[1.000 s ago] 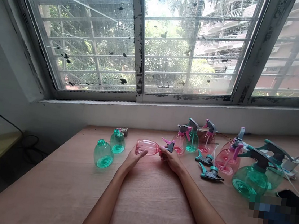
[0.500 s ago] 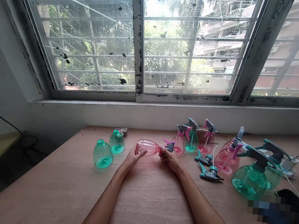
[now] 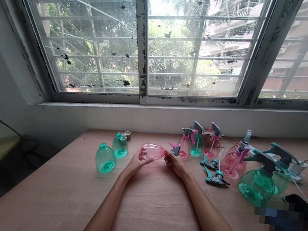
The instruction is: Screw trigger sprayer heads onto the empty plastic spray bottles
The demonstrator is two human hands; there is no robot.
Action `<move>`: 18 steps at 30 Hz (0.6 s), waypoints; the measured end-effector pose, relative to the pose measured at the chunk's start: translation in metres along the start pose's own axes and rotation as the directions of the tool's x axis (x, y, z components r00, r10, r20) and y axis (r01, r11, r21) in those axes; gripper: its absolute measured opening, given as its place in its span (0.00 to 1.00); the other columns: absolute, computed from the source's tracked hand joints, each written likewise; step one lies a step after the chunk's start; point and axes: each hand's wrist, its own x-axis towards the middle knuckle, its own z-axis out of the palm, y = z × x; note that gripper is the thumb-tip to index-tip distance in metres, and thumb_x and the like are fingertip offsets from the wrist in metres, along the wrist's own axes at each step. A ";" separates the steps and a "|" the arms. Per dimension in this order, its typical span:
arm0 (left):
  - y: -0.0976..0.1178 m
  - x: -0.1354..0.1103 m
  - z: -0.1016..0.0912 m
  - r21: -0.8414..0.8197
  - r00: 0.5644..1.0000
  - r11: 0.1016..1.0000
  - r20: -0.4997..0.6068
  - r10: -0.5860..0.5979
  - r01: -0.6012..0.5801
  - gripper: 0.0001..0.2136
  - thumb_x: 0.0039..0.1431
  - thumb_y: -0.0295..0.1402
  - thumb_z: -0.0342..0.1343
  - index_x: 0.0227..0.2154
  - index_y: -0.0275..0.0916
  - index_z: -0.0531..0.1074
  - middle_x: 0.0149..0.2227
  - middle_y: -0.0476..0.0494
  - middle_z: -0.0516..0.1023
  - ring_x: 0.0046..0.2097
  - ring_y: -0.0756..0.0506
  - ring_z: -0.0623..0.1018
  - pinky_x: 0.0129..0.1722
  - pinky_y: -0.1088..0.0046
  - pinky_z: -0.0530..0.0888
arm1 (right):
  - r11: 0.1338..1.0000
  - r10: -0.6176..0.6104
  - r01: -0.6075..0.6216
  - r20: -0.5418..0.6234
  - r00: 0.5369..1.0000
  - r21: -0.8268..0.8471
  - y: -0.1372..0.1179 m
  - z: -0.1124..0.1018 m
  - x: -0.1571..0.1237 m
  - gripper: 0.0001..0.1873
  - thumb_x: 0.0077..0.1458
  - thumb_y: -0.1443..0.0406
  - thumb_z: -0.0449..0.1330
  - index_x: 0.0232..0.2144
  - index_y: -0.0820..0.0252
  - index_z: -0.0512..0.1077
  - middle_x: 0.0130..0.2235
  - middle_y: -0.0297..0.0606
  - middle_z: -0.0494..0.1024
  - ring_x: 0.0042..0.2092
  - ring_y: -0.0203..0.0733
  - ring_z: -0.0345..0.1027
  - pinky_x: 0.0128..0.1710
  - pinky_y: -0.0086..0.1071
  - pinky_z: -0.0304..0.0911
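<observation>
holding pink bottle (image 3: pixel 153 151) in left grip (image 3: pixel 137 163), sprayer (image 3: pixel 177 150) in right grip (image 3: pixel 176 163)

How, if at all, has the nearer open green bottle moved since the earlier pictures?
No: against the left edge of the table, the nearer open green bottle keeps its place; the view just shifts slightly.

Bare left hand (image 3: pixel 137 163) and bare right hand (image 3: pixel 177 165) on this one. Forearms (image 3: pixel 203 202) right behind the hands are bare too, long and slim, skinniest near the hands, kinda thicker farther back.
</observation>
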 end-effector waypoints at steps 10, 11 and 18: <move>0.007 -0.002 0.002 0.003 1.000 1.000 0.002 -0.004 0.004 0.24 0.59 0.39 0.64 0.57 0.38 0.69 0.57 0.37 0.75 0.60 0.35 0.72 0.63 0.44 0.63 | 1.000 -0.003 0.003 0.009 1.000 -0.009 -0.001 0.001 -0.001 0.11 0.65 0.59 0.61 0.44 0.62 0.74 0.38 0.35 0.78 0.31 0.36 0.73 0.30 0.32 0.72; 0.006 -0.002 0.002 0.000 1.000 1.000 -0.002 -0.012 0.012 0.29 0.56 0.39 0.66 0.59 0.39 0.67 0.59 0.35 0.73 0.62 0.34 0.71 0.63 0.45 0.63 | 1.000 -0.005 0.005 0.007 1.000 -0.009 -0.001 0.001 -0.001 0.12 0.65 0.59 0.61 0.44 0.62 0.74 0.38 0.35 0.78 0.31 0.36 0.73 0.30 0.32 0.72; 0.004 -0.003 0.003 -0.024 1.000 0.999 -0.001 -0.030 0.030 0.42 0.51 0.38 0.70 0.66 0.44 0.57 0.66 0.32 0.66 0.65 0.34 0.68 0.65 0.50 0.62 | 1.000 0.005 -0.005 -0.003 1.000 -0.015 0.001 -0.002 0.000 0.13 0.65 0.59 0.61 0.46 0.61 0.73 0.42 0.37 0.79 0.36 0.39 0.75 0.34 0.36 0.74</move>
